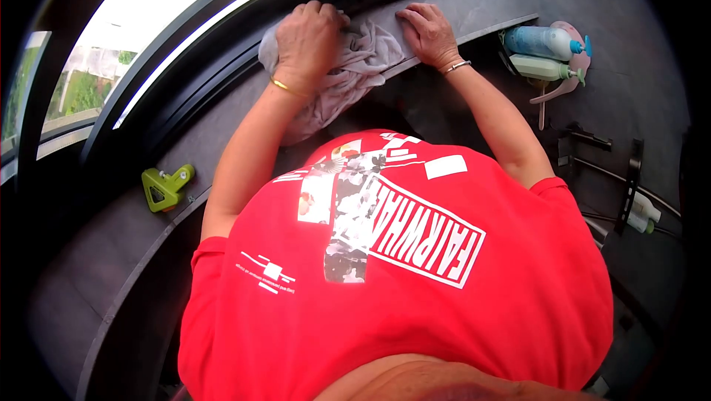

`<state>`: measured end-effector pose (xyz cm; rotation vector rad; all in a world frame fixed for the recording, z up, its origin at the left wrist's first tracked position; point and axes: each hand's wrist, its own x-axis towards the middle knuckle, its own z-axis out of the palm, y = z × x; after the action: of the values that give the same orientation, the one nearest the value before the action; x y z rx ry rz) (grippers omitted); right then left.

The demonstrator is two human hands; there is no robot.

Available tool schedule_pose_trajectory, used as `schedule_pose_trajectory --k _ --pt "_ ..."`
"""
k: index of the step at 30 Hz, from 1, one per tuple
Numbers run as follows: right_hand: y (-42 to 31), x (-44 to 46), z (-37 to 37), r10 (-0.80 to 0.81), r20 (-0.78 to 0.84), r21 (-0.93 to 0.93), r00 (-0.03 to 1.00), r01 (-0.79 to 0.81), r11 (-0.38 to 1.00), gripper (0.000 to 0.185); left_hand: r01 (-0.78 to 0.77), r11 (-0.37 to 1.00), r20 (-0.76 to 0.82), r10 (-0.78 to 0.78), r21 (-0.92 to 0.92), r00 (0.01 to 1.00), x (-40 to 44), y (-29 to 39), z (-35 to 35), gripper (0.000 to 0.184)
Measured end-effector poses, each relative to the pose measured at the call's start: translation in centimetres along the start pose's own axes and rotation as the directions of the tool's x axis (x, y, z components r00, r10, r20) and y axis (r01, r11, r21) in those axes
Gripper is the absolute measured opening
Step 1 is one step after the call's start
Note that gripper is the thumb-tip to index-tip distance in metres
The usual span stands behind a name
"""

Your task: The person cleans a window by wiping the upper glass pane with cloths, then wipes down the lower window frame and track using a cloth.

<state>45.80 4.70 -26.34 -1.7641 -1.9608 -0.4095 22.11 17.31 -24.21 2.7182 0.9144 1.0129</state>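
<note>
A crumpled pale grey cloth [363, 57] lies on the grey stone ledge below the window frame and hangs over its front edge. My left hand [307, 39], with a gold bracelet at the wrist, is closed on the cloth's upper left part. Just right of the cloth, my right hand [428, 34] rests on the ledge [478, 12] with its fingers curled together and nothing visible in them. A silver bracelet circles that wrist.
At the left, a green handled tool [166, 188] sits on the ledge near the window [96, 53]. Blue [541, 42] and pale green [539, 68] pump bottles are at the upper right. Dark metal bars [633, 179] and a white bottle [643, 212] are lower right.
</note>
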Motion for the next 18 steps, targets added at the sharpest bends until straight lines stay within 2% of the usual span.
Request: schedule_pose_trajectory --k 2,4,6,7,8,10,11,13,16,17,18 --pt "-0.1 -0.1 -0.1 0.003 -0.013 -0.004 1.0 -0.003 1.0 0.023 0.013 0.999 -0.038 -0.015 -0.042 0.999 -1.2 0.6 -1.2 0.017" --pt "0.0 0.1 -0.4 0.014 -0.01 0.037 1.0 -0.013 0.999 0.024 0.115 0.968 -0.081 -0.136 -0.224 0.987 -0.9 1.2 -2.3 0.015" --pt "-0.3 0.5 -0.6 -0.001 -0.017 0.039 1.0 0.002 0.999 0.023 0.089 0.931 -0.201 -0.169 -0.354 0.965 0.2 1.9 -3.5 0.013" --pt "-0.5 0.6 -0.6 0.004 -0.019 0.048 1.0 -0.003 0.999 0.022 0.128 0.902 -0.128 -0.197 -0.412 0.972 0.6 2.1 -3.9 0.012" --pt "-0.9 0.8 -0.7 0.013 -0.021 0.061 1.0 -0.012 0.998 0.021 0.102 0.881 -0.136 -0.185 -0.462 0.973 1.3 2.5 -4.3 0.01" --pt "-1.0 1.0 -0.6 0.023 -0.021 0.062 1.0 -0.021 0.998 0.02 -0.064 0.889 -0.317 -0.094 -0.454 0.944 3.1 3.0 -4.2 0.009" --pt "-1.2 1.1 -0.6 0.031 -0.015 0.069 0.999 -0.03 0.997 0.02 -0.072 0.892 -0.328 -0.088 -0.447 0.941 4.0 3.2 -4.8 0.009" --pt "-1.6 1.3 -0.6 0.025 -0.02 0.068 1.0 -0.023 0.997 0.02 -0.231 0.866 -0.528 -0.045 -0.444 0.848 6.1 3.9 -6.9 0.013" --pt "-1.9 1.5 -0.5 0.016 -0.013 0.06 1.0 -0.015 0.998 0.021 -0.286 0.879 -0.661 -0.043 -0.381 0.749 8.6 5.1 -8.7 0.013" --pt "-2.0 1.6 -0.5 0.021 -0.015 0.071 1.0 -0.02 0.997 0.022 -0.285 0.878 -0.66 -0.045 -0.384 0.75 9.4 4.9 -8.5 0.013" --pt "-2.2 1.6 -0.6 0.027 -0.012 0.081 1.0 -0.026 0.996 0.022 -0.316 0.91 -0.7 0.041 -0.268 0.713 10.0 4.7 -8.1 0.015"
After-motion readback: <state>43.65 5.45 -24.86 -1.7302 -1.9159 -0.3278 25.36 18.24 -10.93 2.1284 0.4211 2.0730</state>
